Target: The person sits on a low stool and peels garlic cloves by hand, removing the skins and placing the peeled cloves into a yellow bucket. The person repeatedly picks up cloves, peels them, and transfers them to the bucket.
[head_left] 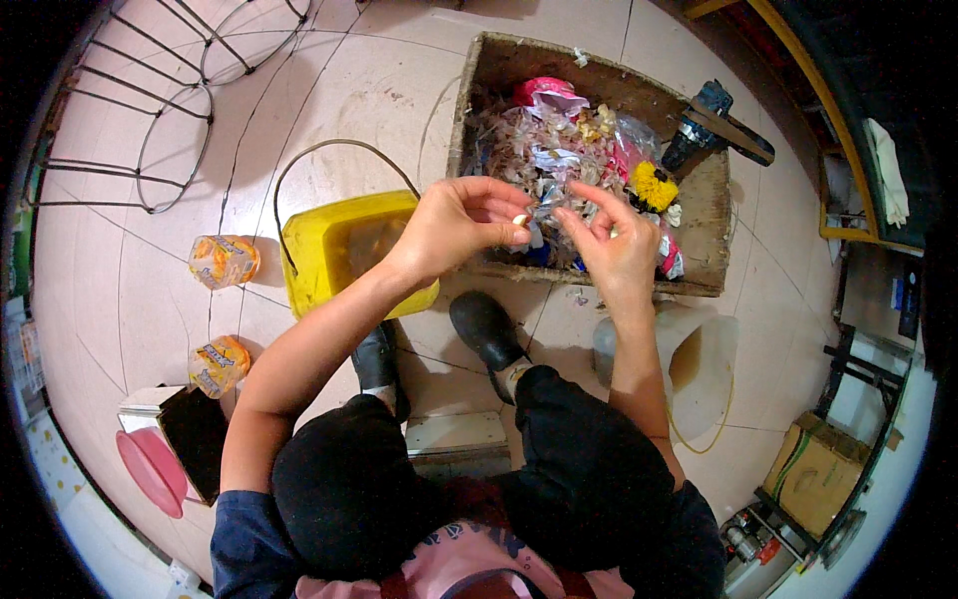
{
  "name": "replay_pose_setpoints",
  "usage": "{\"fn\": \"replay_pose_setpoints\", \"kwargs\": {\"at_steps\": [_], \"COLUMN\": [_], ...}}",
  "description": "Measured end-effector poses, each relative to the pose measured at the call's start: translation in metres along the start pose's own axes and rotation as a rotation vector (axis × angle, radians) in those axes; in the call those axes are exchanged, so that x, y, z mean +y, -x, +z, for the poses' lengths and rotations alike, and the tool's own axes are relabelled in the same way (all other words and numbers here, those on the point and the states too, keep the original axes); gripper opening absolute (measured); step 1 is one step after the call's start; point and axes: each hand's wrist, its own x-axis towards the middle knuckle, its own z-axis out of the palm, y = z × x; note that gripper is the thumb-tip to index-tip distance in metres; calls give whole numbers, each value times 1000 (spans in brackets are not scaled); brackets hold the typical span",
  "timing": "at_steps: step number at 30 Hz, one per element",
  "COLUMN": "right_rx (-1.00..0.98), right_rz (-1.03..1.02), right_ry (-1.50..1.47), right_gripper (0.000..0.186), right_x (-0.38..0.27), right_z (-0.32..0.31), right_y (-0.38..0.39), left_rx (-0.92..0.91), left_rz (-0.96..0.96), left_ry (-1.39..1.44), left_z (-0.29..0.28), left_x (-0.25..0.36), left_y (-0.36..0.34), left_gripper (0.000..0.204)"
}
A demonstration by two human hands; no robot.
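Both hands are raised over the near edge of a wooden box (714,250). In its fingertips my left hand (464,222) pinches a small whitish garlic clove (521,219). My right hand (614,240) faces it, thumb and index finger apart. A thin translucent scrap (544,213) shows by the right thumb tip; whether the thumb touches it or it lies in the box behind, I cannot tell. Papery peelings (509,150) and crumpled wrappers fill much of the box. Just left of the box, under my left wrist, stands a yellow bucket (319,225) with brownish contents, partly hidden by my forearm.
A dark tool with a strap (704,125) rests across the box's right rim. Beside my right forearm is a translucent container (718,349). Two orange packages (225,262) lie at the left, near a pink basin (150,474). Wire racks (175,150) stand far left.
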Motion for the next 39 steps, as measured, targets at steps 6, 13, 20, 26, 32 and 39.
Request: {"fn": "replay_pose_setpoints", "kwargs": {"at_steps": [6,13,20,26,32,39], "right_rx": [-50,-55,-27,-63,33,-83], "right_rz": [-195,20,-200,-82,-4,-35], "right_ry": [-124,-90,-77,-125,114,-63], "right_gripper": [11,12,12,12,16,28], "right_x": [-13,-6,-17,-13,13,-13], "right_z": [10,7,9,11,11,1], "right_y": [5,4,9,8,2,1], "left_rx": [68,70,122,102,123,-13], "left_rz": [78,137,194,190,95,-168], "left_ry": [-303,-372,-515,-469,57,371], "left_z": [4,10,11,14,4,1], "left_x": [6,13,18,21,9,1], "left_y": [0,7,8,12,2,0], "left_gripper": [37,37,33,31,23,19]}}
